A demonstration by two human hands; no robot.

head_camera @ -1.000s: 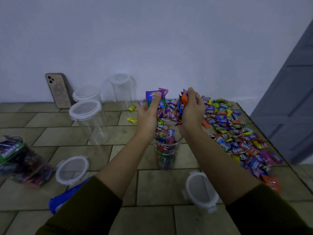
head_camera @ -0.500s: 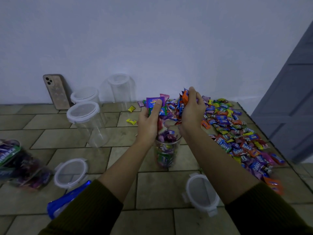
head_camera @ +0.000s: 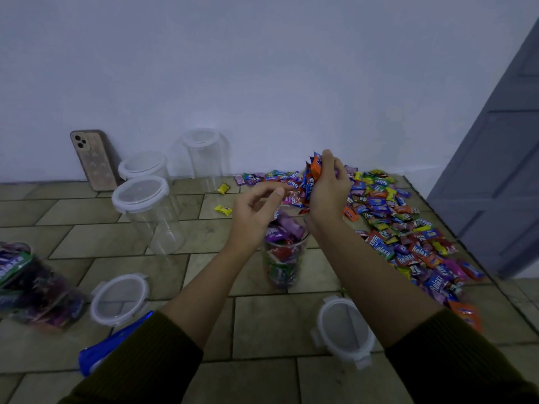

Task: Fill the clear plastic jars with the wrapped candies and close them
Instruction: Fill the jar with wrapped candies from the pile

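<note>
Bright wrappers heap down the right of the frame: the candy pile [head_camera: 408, 237]. At centre the jar [head_camera: 284, 258] stands nearly full, with a loose lid [head_camera: 344, 328] waiting at lower right. My left hand [head_camera: 256, 211] has let its purple candy fall and hangs slack and empty over the rim. My right hand [head_camera: 329, 191] still clutches a handful [head_camera: 312, 176] just above, so I judge closing is near.

Three lidded jars [head_camera: 147, 217] were counted at 10 o'clock, one open jar [head_camera: 284, 263] centre, one candy-filled container [head_camera: 40, 290] at 8, two loose lids [head_camera: 119, 298], one phone [head_camera: 94, 161].
</note>
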